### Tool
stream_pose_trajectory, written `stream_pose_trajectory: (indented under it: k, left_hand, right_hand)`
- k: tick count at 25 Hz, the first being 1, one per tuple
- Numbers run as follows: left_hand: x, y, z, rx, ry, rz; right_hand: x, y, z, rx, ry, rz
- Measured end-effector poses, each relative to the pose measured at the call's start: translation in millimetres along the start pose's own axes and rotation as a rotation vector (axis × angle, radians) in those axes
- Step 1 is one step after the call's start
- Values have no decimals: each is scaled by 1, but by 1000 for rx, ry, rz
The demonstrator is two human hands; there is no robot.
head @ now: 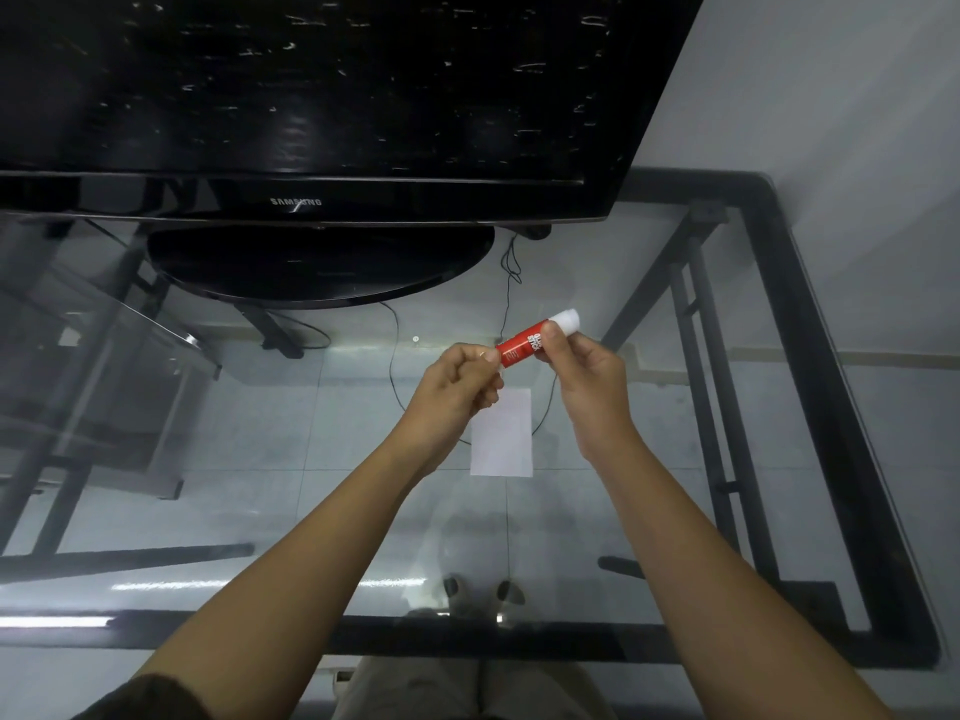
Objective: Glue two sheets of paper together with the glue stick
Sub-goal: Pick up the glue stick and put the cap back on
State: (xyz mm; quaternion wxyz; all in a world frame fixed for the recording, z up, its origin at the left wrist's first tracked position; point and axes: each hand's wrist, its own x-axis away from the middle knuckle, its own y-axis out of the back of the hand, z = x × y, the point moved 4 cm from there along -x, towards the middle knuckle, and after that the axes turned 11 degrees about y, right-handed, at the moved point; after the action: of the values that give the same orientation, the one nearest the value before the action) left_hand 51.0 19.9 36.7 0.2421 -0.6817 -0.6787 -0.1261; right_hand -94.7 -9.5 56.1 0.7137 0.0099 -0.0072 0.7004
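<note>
A red glue stick [519,346] with a white cap end is held in the air above the glass table, tilted up to the right. My left hand [452,387] pinches its lower red end. My right hand [587,376] grips its middle, thumb on the red label, just below the white cap. Under the hands a small white sheet of paper [503,439] lies flat on the glass; its upper left corner is hidden by my left hand. Whether it is one sheet or two stacked cannot be told.
A black television [311,96] on an oval base [319,267] stands at the back of the glass table [779,459], which has a black frame. Thin cables [511,267] hang behind the hands. My legs and feet show through the glass near the front edge.
</note>
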Motion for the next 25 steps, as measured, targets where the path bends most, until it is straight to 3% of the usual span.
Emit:
stream_pose_trajectory:
  k: [3, 6, 7, 13, 15, 18, 19, 20, 23, 25]
  left_hand:
    - [1, 0, -6, -47, 110, -1]
    - [4, 0, -8, 119, 553, 102]
    - [4, 1, -9, 147, 612, 113]
    - [1, 3, -15, 203, 213, 93]
    - [1, 3, -15, 182, 273, 47]
    - [5, 0, -15, 197, 573, 51]
    - [7, 0, -16, 187, 601, 57]
    - [6, 0, -18, 157, 550, 52]
    - [3, 1, -25, 61, 152, 4]
    - [6, -1, -26, 11, 33, 8]
  right_hand:
    - [-2, -3, 4, -1, 13, 21]
    - [-4, -6, 7, 8, 32, 66]
    - [-5, -6, 7, 12, 36, 77]
    - [-6, -3, 6, -18, 14, 42]
    - [-7, -5, 9, -34, 23, 61]
    - [-8, -7, 11, 1, 30, 93]
    - [-8, -7, 11, 1, 27, 91]
    - [-7, -7, 11, -5, 25, 81]
    - [-7, -2, 11, -20, 8, 37]
    - [-8, -2, 11, -25, 5, 42]
